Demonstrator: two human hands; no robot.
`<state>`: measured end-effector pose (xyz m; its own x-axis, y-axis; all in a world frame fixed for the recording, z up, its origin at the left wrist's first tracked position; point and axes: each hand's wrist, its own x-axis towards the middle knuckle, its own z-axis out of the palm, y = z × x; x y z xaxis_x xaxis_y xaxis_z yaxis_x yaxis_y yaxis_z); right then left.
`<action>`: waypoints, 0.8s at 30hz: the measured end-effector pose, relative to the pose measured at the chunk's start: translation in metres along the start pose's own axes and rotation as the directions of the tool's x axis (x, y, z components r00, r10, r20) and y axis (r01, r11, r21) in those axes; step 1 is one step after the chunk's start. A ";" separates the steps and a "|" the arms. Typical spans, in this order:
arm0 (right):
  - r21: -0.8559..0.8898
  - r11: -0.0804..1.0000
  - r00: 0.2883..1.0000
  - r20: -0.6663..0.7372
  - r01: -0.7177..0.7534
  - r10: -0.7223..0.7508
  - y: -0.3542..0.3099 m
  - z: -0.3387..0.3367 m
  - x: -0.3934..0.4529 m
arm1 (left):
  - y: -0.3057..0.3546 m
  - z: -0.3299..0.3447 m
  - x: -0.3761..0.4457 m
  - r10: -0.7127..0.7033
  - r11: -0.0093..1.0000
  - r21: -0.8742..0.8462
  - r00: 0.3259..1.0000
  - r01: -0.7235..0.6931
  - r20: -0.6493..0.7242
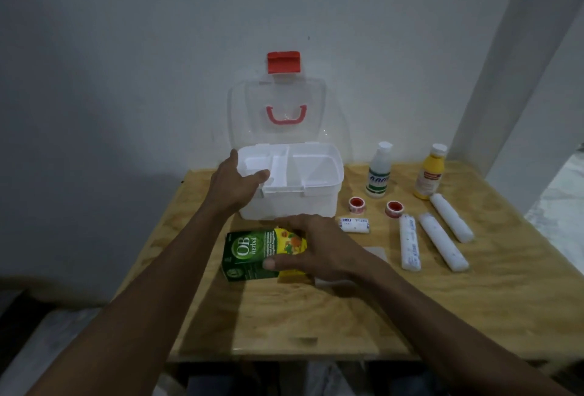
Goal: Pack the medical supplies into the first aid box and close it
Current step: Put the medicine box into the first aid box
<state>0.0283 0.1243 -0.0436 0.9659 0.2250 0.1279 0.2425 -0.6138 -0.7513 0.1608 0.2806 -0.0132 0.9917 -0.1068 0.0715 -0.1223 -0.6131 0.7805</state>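
Observation:
The white first aid box (319,196) stands open at the back of the wooden table, its clear lid (278,101) with red latch and handle leaning against the wall. A white divided tray sits in its top. My left hand (234,184) rests on the box's left front rim, thumb over the edge. My right hand (316,247) grips a green and yellow herbal medicine carton (249,253) lying in front of the box. To the right lie two tape rolls (357,205), a small bandage roll (354,225), three long white bandage rolls (442,240), a white bottle (378,171) and a yellow bottle (430,174).
The table (316,310) stands against a white wall; its front edge is near me. A small flat clear packet (376,252) lies beside my right wrist. A white pillar (518,57) rises at the back right, with floor below on both sides.

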 end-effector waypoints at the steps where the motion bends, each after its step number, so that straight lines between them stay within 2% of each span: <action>1: 0.001 1.000 1.000 0.006 0.012 -0.013 0.000 0.001 0.000 | 0.000 -0.001 0.000 0.002 1.000 -0.003 1.000 -0.002 0.002; 9: -0.062 0.996 0.998 0.017 0.058 -0.057 -0.003 0.002 0.003 | -0.006 0.002 0.005 0.015 1.000 -0.015 1.000 -0.015 -0.009; 14: -0.142 0.987 0.995 -0.055 0.080 -0.088 -0.014 -0.005 -0.003 | -0.005 0.002 0.003 0.012 1.000 -0.020 1.000 -0.012 -0.005; 19: -0.244 0.968 0.991 -0.107 0.054 -0.082 -0.023 -0.043 -0.018 | 0.001 -0.005 -0.003 -0.007 1.000 -0.011 1.000 0.007 0.018; 24: -0.272 0.962 0.978 -0.204 -0.006 -0.052 -0.029 -0.099 -0.016 | -0.009 -0.003 0.005 -0.006 1.000 0.009 1.000 0.005 0.025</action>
<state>0.0144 0.0634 0.0403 0.9502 0.0975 0.2960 0.2525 -0.7976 -0.5478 0.1672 0.2879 -0.0176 0.9911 -0.1228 0.0516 -0.1173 -0.6210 0.7750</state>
